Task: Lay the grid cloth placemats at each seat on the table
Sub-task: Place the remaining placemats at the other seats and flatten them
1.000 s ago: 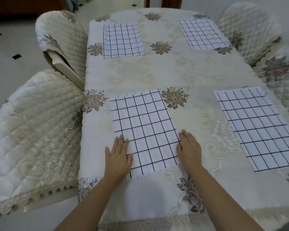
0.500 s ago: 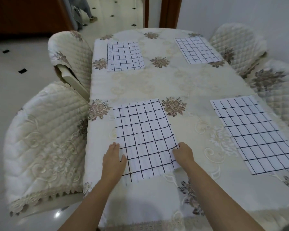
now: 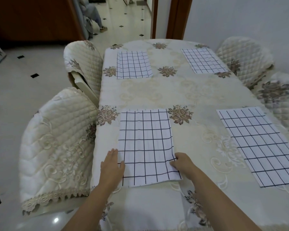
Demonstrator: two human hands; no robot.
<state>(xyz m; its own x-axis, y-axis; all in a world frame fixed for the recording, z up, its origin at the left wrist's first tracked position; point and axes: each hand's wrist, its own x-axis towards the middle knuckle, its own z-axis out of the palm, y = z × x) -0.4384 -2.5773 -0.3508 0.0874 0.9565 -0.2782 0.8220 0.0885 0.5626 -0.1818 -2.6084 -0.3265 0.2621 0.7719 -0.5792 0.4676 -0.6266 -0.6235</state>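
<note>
Two hands of ours meet the near-left placemat (image 3: pixel 145 147): our left hand (image 3: pixel 113 165) lies flat, fingers straight, on its left edge, while our right hand (image 3: pixel 182 163) pinches its right edge with curled fingers. That mat lies on the table (image 3: pixel 182 90), close to the left side. Across from it the near-right placemat (image 3: pixel 260 145) lies flat. Farther off, the far-left placemat (image 3: pixel 133 65) and far-right placemat (image 3: pixel 203 60) lie beside quilted chairs (image 3: pixel 83 60).
</note>
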